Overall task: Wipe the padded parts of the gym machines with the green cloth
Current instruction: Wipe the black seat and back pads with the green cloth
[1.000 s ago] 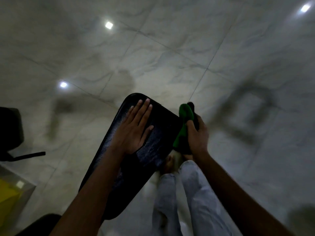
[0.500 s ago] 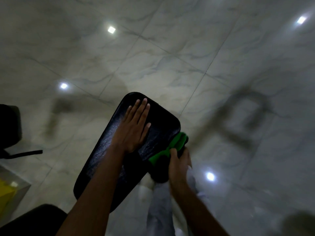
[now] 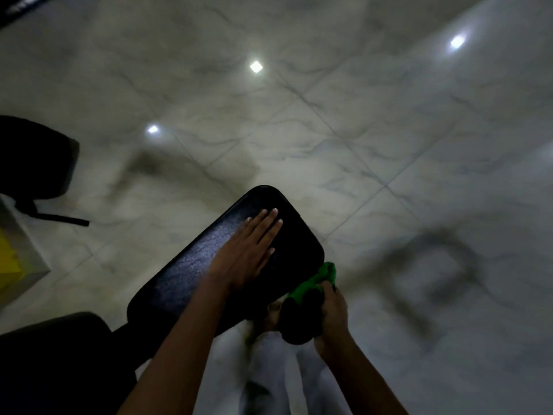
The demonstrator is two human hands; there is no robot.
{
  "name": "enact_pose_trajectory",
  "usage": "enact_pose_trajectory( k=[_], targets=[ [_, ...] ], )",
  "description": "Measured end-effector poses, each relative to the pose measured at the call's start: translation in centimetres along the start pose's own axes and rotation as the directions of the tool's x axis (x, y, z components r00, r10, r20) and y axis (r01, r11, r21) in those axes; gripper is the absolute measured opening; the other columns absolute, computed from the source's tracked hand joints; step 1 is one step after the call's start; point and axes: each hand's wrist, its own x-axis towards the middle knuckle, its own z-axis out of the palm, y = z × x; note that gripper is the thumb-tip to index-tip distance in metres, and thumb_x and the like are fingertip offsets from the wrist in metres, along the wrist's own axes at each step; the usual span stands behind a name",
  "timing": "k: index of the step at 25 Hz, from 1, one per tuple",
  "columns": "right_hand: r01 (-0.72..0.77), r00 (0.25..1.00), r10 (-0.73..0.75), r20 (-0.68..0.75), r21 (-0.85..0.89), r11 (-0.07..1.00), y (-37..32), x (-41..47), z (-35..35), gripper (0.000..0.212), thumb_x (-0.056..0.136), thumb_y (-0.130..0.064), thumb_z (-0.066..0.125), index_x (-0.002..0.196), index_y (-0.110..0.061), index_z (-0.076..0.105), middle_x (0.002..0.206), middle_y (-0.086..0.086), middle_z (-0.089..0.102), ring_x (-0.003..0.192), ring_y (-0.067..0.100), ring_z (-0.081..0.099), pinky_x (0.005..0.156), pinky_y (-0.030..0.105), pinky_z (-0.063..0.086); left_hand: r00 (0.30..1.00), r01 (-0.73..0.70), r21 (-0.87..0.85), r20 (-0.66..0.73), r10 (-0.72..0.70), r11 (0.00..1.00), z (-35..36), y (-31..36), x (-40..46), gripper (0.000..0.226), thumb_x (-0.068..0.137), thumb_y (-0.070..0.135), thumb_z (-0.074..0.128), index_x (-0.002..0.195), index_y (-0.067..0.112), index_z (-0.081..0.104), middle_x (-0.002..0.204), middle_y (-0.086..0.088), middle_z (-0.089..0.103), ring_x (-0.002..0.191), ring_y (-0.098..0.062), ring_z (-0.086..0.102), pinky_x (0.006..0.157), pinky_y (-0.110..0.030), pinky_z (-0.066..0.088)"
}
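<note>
Left hand lies flat on the black pad; right hand clutches the green cloth at its right edge, where bunched cloth may skip patches.

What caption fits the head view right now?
Left hand flat on black pad; right hand grips green cloth at its edge.

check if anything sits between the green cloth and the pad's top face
The left hand lies flat on the black pad, covering part of its top. The right hand holds the green cloth at the pad's right edge; nothing else visible blocks it.
</note>
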Motion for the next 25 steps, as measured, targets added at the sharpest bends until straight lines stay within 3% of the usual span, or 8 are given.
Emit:
enact_pose_trajectory(
  k=[3,6,8,11,14,17,22,25],
  targets=[
    [0.004,0.996,0.006,0.085,-0.112,0.994,-0.9,0.3,-0.9,0.021,0.099,-0.009,0.042,0.084,-0.004,0.056,0.073,0.011,0.055,0.072,0.024,0.052,0.051,0.025,0.047,0.998,0.063,-0.019,0.006,-0.063,0.998,-0.4,0.5,-0.4,0.052,0.093,0.028,0.034,0.140,0.005,0.041,0.147,-0.016,0.040,0.135,-0.030,0.039,0.106,-0.045,0.035],
    [0.180,0.984,-0.167,0.066,-0.391,0.903,-2.7,1.0,-2.3,0.017,0.099,-0.011,0.044,0.100,-0.003,0.060,0.091,0.019,0.060,0.083,0.031,0.056,0.067,0.030,0.047,0.991,0.131,-0.063,0.016,-0.130,0.989,-0.7,1.0,-0.9,0.052,0.092,0.028,0.033,0.137,0.005,0.048,0.146,-0.016,0.042,0.133,-0.031,0.043,0.104,-0.045,0.038],
    [0.361,0.931,-0.325,0.165,-0.547,0.755,-5.8,1.0,-2.8,0.025,0.095,-0.014,0.052,0.119,-0.007,0.057,0.112,0.020,0.060,0.104,0.036,0.056,0.085,0.039,0.045,0.971,0.239,-0.086,0.010,-0.239,0.967,-0.8,1.6,-1.5,0.052,0.090,0.027,0.034,0.133,0.004,0.053,0.143,-0.018,0.046,0.130,-0.032,0.047,0.100,-0.044,0.043],
    [0.656,0.743,-0.453,0.493,-0.670,0.347,-10.8,1.0,-0.8,0.056,0.086,-0.019,0.064,0.138,-0.014,0.047,0.128,0.013,0.056,0.117,0.028,0.052,0.092,0.031,0.038,0.877,0.465,-0.188,-0.034,-0.479,0.865,-1.2,3.0,-2.7,0.051,0.088,0.028,0.037,0.129,0.005,0.056,0.140,-0.017,0.049,0.126,-0.032,0.050,0.099,-0.042,0.043],
    [0.869,0.443,-0.323,0.836,-0.490,-0.076,-14.7,1.5,3.9,0.066,0.074,-0.027,0.061,0.138,-0.017,0.048,0.126,0.008,0.054,0.107,0.015,0.052,0.083,0.027,0.039,0.802,0.568,-0.191,-0.090,-0.590,0.801,-0.4,4.6,-4.1,0.050,0.089,0.029,0.039,0.134,0.009,0.050,0.145,-0.012,0.044,0.132,-0.027,0.043,0.107,-0.036,0.035],
    [0.905,0.160,-0.077,0.984,-0.177,-0.388,-17.5,2.8,9.1,0.067,0.073,-0.037,0.056,0.138,-0.024,0.047,0.129,0.011,0.054,0.105,0.026,0.059,0.074,0.030,0.047,0.679,0.687,-0.240,-0.124,-0.724,0.686,0.5,5.8,-4.5,0.047,0.095,0.026,0.038,0.138,0.009,0.044,0.149,-0.011,0.037,0.137,-0.024,0.033,0.113,-0.035,0.027],
    [0.731,-0.211,0.392,0.895,0.411,-0.545,-20.8,0.9,16.4,0.060,0.080,-0.054,0.045,0.137,-0.036,0.040,0.130,0.007,0.057,0.092,0.027,0.065,0.066,0.035,0.053,0.283,0.843,-0.410,-0.216,-0.935,0.349,2.2,9.1,-1.2,0.047,0.102,0.027,0.025,0.137,0.002,0.041,0.144,-0.018,0.041,0.134,-0.031,0.035,0.115,-0.035,0.020],
    [0.654,-0.295,0.575,0.763,0.600,-0.461,-20.3,-0.5,19.3,0.057,0.081,-0.052,0.047,0.136,-0.038,0.038,0.128,0.009,0.059,0.087,0.030,0.067,0.062,0.039,0.056,-0.017,0.880,-0.462,-0.270,-0.963,0.114,3.4,10.9,1.9,0.052,0.102,0.028,0.021,0.130,-0.004,0.051,0.140,-0.020,0.046,0.131,-0.033,0.038,0.116,-0.033,0.015]
  ],
)
